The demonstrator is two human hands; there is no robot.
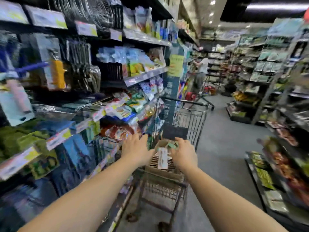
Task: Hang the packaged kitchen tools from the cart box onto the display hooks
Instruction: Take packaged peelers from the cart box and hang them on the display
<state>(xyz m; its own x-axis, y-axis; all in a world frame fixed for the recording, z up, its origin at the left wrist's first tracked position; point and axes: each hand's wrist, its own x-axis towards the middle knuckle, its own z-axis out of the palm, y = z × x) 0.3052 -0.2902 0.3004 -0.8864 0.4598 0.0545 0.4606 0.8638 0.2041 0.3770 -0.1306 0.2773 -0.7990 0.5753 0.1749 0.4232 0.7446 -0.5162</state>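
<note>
Over the near end of the wire shopping cart point(189, 121), both hands reach into the cardboard box point(160, 162). The right hand point(183, 154) has its grip curled on a green packaged tool point(173, 145); the left hand point(136, 148) rests at the box's left edge, its grip unclear through blur. A white packet point(162, 158) stands between them.

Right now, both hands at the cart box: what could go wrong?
1. The picture is motion-blurred, so the right hand's hold on the packages is unclear; one may slip back into the box.
2. The left hand hovers beside the crowded shelf and could snag hanging goods.
</note>
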